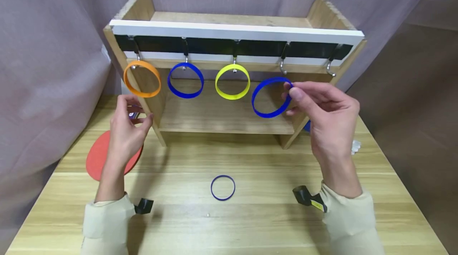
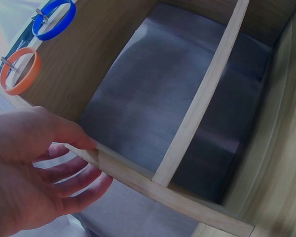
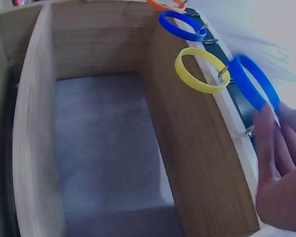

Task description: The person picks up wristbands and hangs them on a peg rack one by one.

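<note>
My right hand (image 1: 332,120) pinches a blue silicone wristband (image 1: 268,115) between thumb and fingers, just below the fourth hook (image 1: 281,65). In the right wrist view this wristband (image 3: 255,81) is tilted near the hook rail. On the first three hooks hang an orange wristband (image 1: 142,95), another blue wristband (image 1: 184,95) and a yellow wristband (image 1: 231,97). My left hand (image 1: 127,132) grips the side panel of the wooden shelf; in the left wrist view, the thumb lies on one side of the panel edge (image 2: 128,174) and the fingers on the other.
A dark blue wristband (image 1: 211,188) lies on the table (image 1: 186,223) in front of the shelf. The fifth hook (image 1: 330,68) at the right holds nothing. A red round paddle (image 1: 97,155) lies beneath my left forearm. A small white object (image 1: 356,147) sits right of the shelf.
</note>
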Tool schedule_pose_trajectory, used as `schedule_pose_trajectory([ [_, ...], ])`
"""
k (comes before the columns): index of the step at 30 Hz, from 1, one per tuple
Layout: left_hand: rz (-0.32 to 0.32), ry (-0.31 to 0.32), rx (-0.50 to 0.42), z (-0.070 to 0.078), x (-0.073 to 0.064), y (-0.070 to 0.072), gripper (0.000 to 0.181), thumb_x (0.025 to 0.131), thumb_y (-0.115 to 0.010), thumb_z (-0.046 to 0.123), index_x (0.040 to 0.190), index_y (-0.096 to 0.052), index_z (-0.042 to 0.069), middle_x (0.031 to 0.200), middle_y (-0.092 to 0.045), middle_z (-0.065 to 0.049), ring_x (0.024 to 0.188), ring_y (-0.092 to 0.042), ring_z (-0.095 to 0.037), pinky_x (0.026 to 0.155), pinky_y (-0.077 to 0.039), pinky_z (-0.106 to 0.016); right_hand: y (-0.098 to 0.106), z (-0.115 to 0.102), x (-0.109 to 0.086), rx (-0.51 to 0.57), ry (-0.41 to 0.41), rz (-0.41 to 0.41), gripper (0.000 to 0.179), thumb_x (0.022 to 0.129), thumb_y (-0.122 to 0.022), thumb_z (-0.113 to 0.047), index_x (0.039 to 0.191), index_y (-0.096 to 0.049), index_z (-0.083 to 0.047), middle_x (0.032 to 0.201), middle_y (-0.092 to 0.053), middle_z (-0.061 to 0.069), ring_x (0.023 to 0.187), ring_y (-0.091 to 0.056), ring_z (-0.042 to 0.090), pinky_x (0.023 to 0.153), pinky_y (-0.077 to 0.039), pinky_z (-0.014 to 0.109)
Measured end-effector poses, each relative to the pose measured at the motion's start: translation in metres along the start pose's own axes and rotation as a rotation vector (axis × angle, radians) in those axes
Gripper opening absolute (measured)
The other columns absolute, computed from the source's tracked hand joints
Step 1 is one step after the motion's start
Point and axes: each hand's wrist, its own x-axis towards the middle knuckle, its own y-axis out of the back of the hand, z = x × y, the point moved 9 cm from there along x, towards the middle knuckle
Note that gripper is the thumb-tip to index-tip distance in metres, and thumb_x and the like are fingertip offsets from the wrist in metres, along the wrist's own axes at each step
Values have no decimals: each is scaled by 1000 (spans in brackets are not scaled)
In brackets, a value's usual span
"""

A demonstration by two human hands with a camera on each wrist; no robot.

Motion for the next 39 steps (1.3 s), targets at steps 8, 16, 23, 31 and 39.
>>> schedule_pose_trajectory([
  [8, 3, 5, 10, -23, 3, -2, 48, 83, -65, -15, 124, -42, -5, 113, -54, -14, 98, -60, -25, 75, -56, -18, 19, 6, 4, 172, 65, 249, 30, 80, -70, 16, 105, -58, 26, 101, -64, 36, 82, -68, 40, 54, -60, 33],
  [16, 3, 2, 2, -32, 4, -4, 50, 82, -67, -14, 125, -43, -3, 114, -55, -12, 98, -60, -23, 75, -56, -19, 26, 21, 3, 134, 55, 279, 28, 82, -71, 10, 105, -61, 23, 104, -64, 35, 84, -69, 38, 52, -58, 30],
  [23, -3, 5, 1, -30, 4, -4, 49, 83, -66, -14, 125, -43, -3, 115, -54, -12, 98, -60, -21, 75, -56, -18, 29, 30, 0, 110, 40, 287, 29, 82, -72, 8, 105, -61, 23, 104, -63, 36, 84, -69, 37, 51, -58, 30],
  [31, -9, 6, -6, -30, 5, -4, 50, 82, -66, -14, 125, -42, -4, 115, -54, -13, 100, -60, -23, 76, -56, -19, 29, 34, 0, 78, 42, 272, 29, 83, -73, 6, 104, -62, 22, 103, -65, 34, 82, -70, 35, 48, -57, 30],
  [39, -11, -1, -15, -30, 5, -3, 51, 83, -68, -12, 126, -42, -2, 116, -54, -11, 99, -60, -22, 76, -56, -19, 30, 36, -1, 67, 9, 263, 29, 83, -73, 5, 106, -62, 20, 103, -66, 31, 86, -69, 36, 50, -58, 30],
])
